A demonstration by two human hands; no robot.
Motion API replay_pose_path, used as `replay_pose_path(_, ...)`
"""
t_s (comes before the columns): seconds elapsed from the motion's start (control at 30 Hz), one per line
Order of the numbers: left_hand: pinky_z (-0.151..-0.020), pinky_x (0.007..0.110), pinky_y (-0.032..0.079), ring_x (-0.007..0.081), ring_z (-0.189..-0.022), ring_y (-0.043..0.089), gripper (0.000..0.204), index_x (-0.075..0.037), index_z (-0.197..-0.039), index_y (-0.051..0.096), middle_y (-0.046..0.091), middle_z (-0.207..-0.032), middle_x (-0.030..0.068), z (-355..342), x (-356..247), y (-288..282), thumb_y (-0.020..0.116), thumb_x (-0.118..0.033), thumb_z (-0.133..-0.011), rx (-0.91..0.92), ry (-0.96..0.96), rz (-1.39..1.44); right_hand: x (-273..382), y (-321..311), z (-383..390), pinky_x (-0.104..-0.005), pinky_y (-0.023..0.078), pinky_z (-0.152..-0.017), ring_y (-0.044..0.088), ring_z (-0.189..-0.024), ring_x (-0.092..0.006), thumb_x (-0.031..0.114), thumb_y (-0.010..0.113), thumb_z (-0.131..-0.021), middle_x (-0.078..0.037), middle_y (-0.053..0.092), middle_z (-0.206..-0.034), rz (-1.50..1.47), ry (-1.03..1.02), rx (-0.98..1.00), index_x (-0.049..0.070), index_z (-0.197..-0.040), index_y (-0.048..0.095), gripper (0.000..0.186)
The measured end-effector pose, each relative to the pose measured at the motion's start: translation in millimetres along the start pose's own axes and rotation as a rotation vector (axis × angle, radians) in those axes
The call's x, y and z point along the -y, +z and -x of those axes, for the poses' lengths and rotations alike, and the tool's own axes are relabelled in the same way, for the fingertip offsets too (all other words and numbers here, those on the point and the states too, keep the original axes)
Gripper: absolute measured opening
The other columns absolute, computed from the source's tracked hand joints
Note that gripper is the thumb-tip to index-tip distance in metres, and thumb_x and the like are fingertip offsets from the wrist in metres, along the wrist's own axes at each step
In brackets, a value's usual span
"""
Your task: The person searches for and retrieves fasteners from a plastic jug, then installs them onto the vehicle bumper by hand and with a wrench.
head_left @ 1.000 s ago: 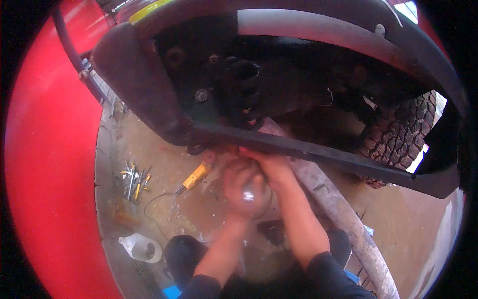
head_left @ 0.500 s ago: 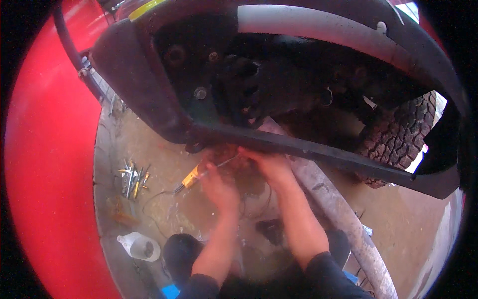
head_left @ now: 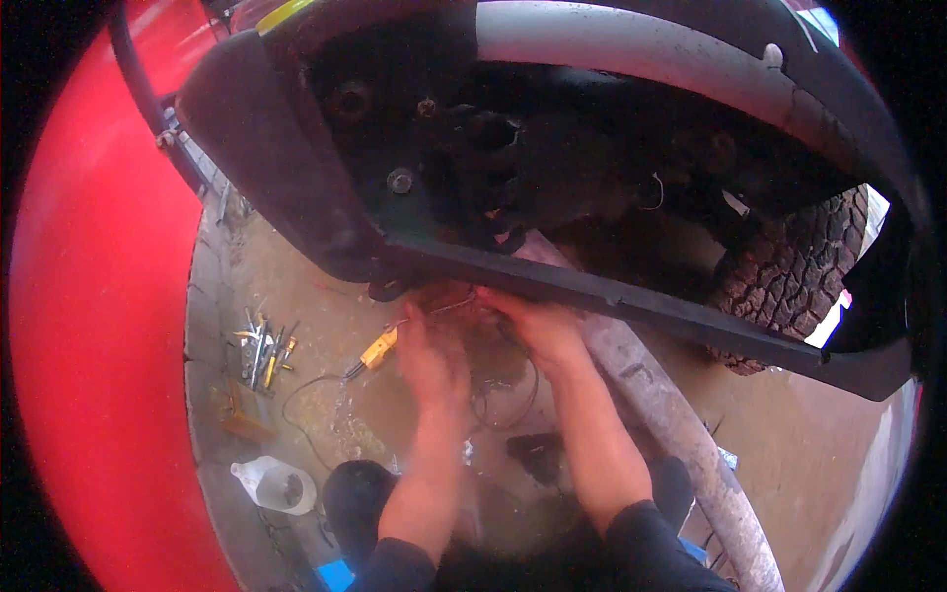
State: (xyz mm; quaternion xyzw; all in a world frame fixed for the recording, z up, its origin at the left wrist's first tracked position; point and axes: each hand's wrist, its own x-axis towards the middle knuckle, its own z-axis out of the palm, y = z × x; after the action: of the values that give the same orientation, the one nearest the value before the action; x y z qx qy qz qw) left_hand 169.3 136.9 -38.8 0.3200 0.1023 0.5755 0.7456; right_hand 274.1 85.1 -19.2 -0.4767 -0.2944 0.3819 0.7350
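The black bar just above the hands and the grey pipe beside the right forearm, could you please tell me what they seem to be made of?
The black bar looks like matt moulded plastic or painted metal: a smooth, even, dull surface with a dusty edge; which one I cannot tell. The grey pipe looks like bare metal, possibly steel: round, rough and mottled with pale grime, without shine.

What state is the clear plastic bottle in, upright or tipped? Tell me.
Tipped. The bottle lies on its side on the dirt floor, neck pointing left, beside the person's knee.
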Motion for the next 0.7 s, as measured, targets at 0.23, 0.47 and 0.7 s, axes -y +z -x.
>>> replay_pose_path(0.23, -0.084, 0.036, 0.047, 0.0253, -0.094, 0.059, 0.028, -0.002, -0.11, 0.055, 0.063, -0.097, 0.0116, 22, 15, -16, 0.051, -0.026, -0.095, -0.131, 0.227, -0.471, -9, -1, -7, -0.0283, 0.046, -0.083, 0.057, -0.095, -0.0146, 0.008, 0.074, -0.076, -0.006, 0.062, -0.106, 0.171, -0.073, 0.014, 0.003, -0.112, 0.058, 0.04)
replay_pose_path(0.47, -0.087, 0.039, 0.045, 0.0274, -0.098, 0.057, 0.028, -0.004, -0.113, 0.054, 0.06, -0.103, 0.0128, 31, 22, -4, 0.057, -0.021, -0.091, 0.454, 0.884, -1.282, -1, -6, -4, -0.0276, 0.046, -0.082, 0.06, -0.09, -0.015, 0.003, 0.073, -0.075, -0.006, 0.064, -0.099, -0.005, -0.004, -0.001, 0.004, -0.103, 0.062, 0.03)
replay_pose_path(0.7, -0.085, 0.038, 0.047, 0.0232, -0.096, 0.059, 0.032, -0.003, -0.116, 0.052, 0.061, -0.104, 0.009, -2, -1, -7, 0.049, -0.028, -0.096, -0.093, -0.062, 0.072, 1, -3, 0, -0.029, 0.046, -0.082, 0.058, -0.091, -0.0147, 0.01, 0.074, -0.075, -0.007, 0.063, -0.099, 0.195, -0.078, -0.066, 0.003, -0.102, 0.062, 0.03)
